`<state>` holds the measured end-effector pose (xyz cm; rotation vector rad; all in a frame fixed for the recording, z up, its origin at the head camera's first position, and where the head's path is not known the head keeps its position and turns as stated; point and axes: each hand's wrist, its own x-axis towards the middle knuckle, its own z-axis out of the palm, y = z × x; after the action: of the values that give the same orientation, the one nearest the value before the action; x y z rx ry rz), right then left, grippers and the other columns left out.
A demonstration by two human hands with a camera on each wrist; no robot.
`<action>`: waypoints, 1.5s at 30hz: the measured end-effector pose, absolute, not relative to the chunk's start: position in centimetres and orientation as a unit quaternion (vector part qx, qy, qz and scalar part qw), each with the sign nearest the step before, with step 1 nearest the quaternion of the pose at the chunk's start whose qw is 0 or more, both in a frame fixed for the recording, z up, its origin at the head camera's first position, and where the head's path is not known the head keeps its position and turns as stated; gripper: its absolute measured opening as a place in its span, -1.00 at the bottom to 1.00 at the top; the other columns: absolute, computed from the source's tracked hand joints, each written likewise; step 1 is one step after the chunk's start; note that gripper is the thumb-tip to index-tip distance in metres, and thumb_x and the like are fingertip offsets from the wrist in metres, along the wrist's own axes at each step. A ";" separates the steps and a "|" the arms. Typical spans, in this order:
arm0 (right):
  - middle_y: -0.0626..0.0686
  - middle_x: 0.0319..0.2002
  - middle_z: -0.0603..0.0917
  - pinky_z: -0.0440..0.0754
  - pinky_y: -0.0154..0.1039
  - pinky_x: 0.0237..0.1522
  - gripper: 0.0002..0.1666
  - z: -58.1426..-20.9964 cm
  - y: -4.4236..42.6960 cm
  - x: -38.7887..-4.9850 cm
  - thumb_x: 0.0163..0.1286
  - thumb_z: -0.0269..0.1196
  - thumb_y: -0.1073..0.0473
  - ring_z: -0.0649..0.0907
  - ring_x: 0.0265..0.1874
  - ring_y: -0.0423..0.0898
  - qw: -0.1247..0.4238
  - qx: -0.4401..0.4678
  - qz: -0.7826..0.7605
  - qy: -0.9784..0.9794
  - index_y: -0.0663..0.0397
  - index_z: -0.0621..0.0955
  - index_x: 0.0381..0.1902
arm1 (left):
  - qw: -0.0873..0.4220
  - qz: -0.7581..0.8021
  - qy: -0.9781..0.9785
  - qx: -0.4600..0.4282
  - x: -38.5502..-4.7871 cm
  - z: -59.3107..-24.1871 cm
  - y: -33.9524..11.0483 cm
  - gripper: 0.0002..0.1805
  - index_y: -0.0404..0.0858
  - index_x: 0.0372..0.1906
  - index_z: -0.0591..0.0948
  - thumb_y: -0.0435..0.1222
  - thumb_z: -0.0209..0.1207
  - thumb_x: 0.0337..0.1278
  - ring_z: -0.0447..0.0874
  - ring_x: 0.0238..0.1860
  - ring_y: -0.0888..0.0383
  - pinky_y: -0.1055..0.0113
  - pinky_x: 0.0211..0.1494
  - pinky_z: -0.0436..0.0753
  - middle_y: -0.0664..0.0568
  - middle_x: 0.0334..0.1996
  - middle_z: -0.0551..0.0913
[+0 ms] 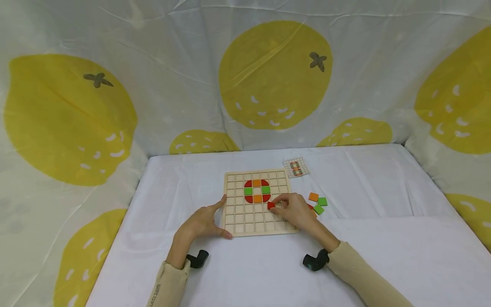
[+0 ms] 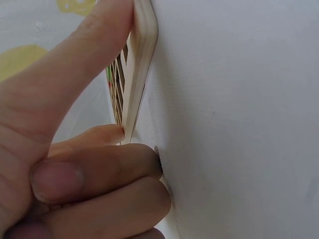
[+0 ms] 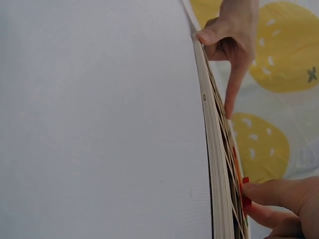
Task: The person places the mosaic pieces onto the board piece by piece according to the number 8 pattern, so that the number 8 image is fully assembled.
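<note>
A light wooden grid board point(image 1: 239, 217) lies on the table. Red rounded pieces with orange and green squares form a ring point(image 1: 257, 198) in its upper middle. At the board's lower left corner, my left hand point(image 1: 202, 221) holds it, thumb on the front edge and forefinger along the left side. In the left wrist view, its other fingers point(image 2: 109, 199) are curled. My right hand point(image 1: 297, 211) pinches a red piece point(image 1: 271, 205) between thumb and forefinger, over the board just below the ring's right side. The right wrist view shows this red piece point(image 3: 246, 194) at the fingertips.
Several loose orange, green and red pieces point(image 1: 319, 209) lie right of the board, partly behind my right hand. A pattern card point(image 1: 302, 164) sits by the board's upper right corner. White cloth covers the table point(image 1: 253, 273); a lemon-print curtain point(image 1: 184, 76) hangs behind it.
</note>
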<state>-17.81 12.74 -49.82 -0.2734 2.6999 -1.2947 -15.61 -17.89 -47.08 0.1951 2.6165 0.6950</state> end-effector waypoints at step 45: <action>-0.12 -0.71 0.23 0.16 -0.38 -0.61 -0.74 -49.0 19.4 -17.9 0.30 0.48 0.18 0.25 -0.67 -0.21 0.026 -0.074 -0.416 0.906 0.12 0.81 -0.07 | 0.201 0.248 0.944 0.082 -15.5 -47.2 -18.0 0.45 0.02 0.68 0.07 0.11 0.68 -0.41 0.50 0.41 -0.17 -0.15 0.40 0.53 -0.29 0.50 0.39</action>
<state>-17.87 19.41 -48.99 -0.2301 2.7997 -1.2845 -15.53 -18.02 -47.25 0.2303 2.6382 0.6920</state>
